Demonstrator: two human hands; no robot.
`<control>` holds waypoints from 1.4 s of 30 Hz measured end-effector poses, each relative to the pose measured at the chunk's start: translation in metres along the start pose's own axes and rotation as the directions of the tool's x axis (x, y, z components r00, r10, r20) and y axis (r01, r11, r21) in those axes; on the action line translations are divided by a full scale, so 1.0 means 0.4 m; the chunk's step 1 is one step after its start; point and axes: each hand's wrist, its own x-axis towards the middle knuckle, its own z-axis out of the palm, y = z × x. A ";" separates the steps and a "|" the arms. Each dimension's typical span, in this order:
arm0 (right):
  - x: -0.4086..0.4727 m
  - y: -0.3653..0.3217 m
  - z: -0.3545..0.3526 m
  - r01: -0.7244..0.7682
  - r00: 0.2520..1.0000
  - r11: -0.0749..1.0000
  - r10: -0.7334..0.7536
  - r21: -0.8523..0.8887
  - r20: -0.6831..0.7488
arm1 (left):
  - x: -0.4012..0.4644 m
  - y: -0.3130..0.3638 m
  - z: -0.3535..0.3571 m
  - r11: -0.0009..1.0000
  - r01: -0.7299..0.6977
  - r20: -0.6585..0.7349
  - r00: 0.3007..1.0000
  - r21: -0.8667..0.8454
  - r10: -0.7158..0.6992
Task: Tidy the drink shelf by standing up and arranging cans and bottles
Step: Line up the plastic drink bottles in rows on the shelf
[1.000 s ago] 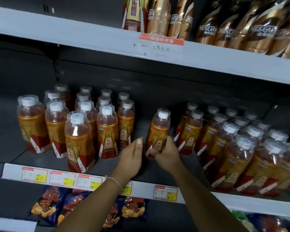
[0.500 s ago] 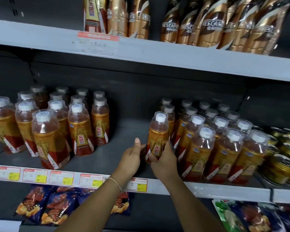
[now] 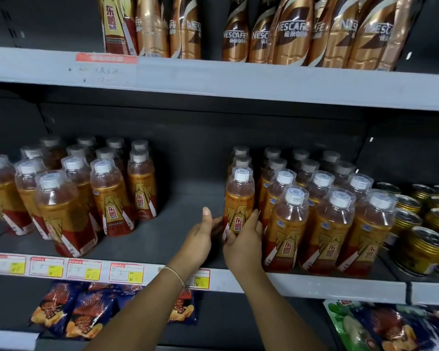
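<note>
Middle shelf (image 3: pixel 314 287), head view. One orange drink bottle (image 3: pixel 239 198) stands upright at the left edge of the right-hand block of bottles (image 3: pixel 325 219), in the front part of its column, with more white caps in line behind it toward the far wall. Right hand (image 3: pixel 243 239) grips the bottle low on its label, fingers (image 3: pixel 255 217) curled round the right side, thumb on the front. Left hand (image 3: pixel 200 231) is beside the bottle on its left, fingers fairly straight and reaching behind the base; whether they touch the plastic cannot be told. A second block of the same bottles (image 3: pixel 69 198) stands well apart to the left, with bare shelf floor between the two groups. Gold cans (image 3: pixel 421 239) sit at the right end, packed and upright. Upper shelf carries coffee bottles (image 3: pixel 289 31); snack bags (image 3: pixel 86 312) lie on the shelf below. Judged step: seating this bottle flush in its column. To do it well, keep the grip low so the tall bottle does not tip, slide rather than lift, turn the label to face front like its neighbours, and press it snug against the bottle on its right without knocking that row. The left hand should steady the base until the bottle stands on its own.
</note>
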 end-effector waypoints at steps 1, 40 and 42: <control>0.001 0.000 0.002 -0.004 1.000 1.000 0.004 -0.002 -0.004 | 0.001 -0.004 0.002 1.000 0.000 0.001 1.000 -0.005 0.000; -0.041 0.015 0.001 0.097 0.995 0.995 -0.097 0.029 0.014 | -0.017 -0.005 0.028 0.999 -0.022 -0.035 0.999 -0.044 0.020; -0.049 0.012 0.004 0.134 0.991 0.990 -0.133 0.038 -0.029 | -0.016 -0.003 0.030 0.997 -0.044 -0.103 0.994 -0.068 0.037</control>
